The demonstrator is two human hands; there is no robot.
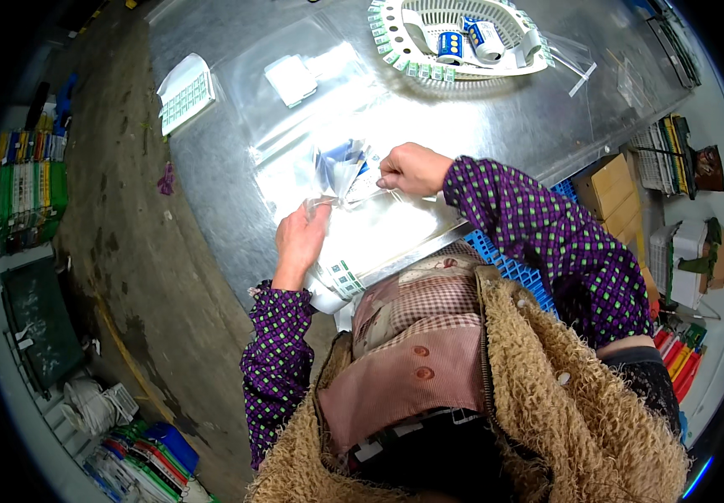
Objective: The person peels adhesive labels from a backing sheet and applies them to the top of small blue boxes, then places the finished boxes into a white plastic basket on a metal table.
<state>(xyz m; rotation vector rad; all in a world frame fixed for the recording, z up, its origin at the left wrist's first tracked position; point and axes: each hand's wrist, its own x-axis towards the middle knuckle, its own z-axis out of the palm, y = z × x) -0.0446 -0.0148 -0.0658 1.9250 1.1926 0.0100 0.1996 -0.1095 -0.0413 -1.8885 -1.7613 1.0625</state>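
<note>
A clear plastic bag (pixel 337 174) with something blue and white in or under it stands crinkled over the metal table, close to its front edge. My left hand (pixel 301 238) pinches the bag's near edge between thumb and fingers. Just right of the bag, my right hand (pixel 416 170) is closed, fingertips pressed together; glare and the fingers hide what they hold, if anything. Below my left hand, a strip of green-and-white stickers (pixel 341 278) hangs at the table edge.
Flat clear bags and white slips (pixel 291 80) lie behind my hands. A white oval basket (pixel 416 69) at the back holds blue-and-white rolls, with stickers around its rim. A sticker sheet (pixel 186 99) lies left. A blue crate (pixel 509 267) and cardboard box (pixel 609 189) sit beside the table.
</note>
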